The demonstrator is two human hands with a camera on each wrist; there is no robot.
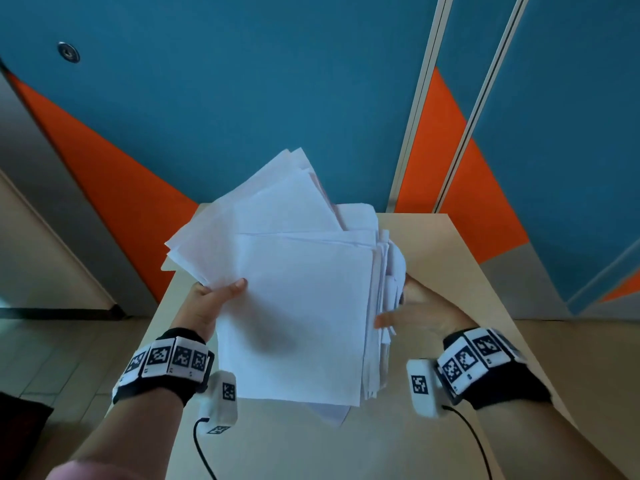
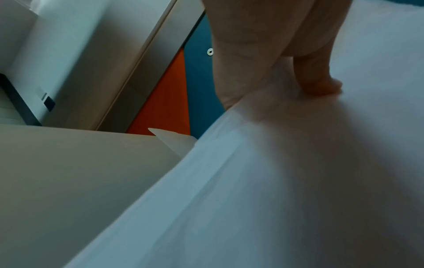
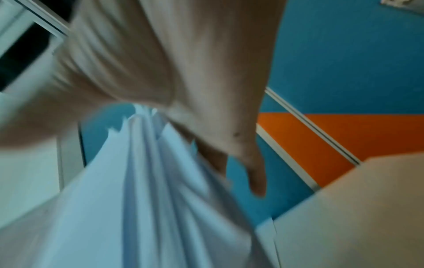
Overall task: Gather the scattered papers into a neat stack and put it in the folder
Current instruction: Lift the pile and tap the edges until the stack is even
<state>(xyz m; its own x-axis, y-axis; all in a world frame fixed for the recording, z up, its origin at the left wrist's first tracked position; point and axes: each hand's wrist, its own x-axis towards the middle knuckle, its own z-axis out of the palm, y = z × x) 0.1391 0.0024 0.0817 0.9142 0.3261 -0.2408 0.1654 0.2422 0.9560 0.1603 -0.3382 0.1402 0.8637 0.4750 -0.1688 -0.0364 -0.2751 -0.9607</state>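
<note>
A loose, uneven stack of white papers (image 1: 298,306) is raised and tilted above the beige table (image 1: 457,268), its sheets fanned out at the top left. My left hand (image 1: 221,294) grips the stack's left edge, thumb (image 2: 321,85) pressed on the front sheet and fingers hidden behind. My right hand (image 1: 405,306) holds the ragged right edge (image 3: 142,181), thumb in front and fingers behind. Below the papers in the left wrist view, a pale translucent corner (image 2: 174,141) lies on the table; I cannot tell whether it is the folder.
The small table stands against a blue and orange panelled wall (image 1: 242,98) with two pale vertical rails (image 1: 419,116). A grey door frame (image 1: 52,174) and tiled floor (image 1: 69,348) lie to the left. Black cables (image 1: 201,445) hang from both wrist cameras.
</note>
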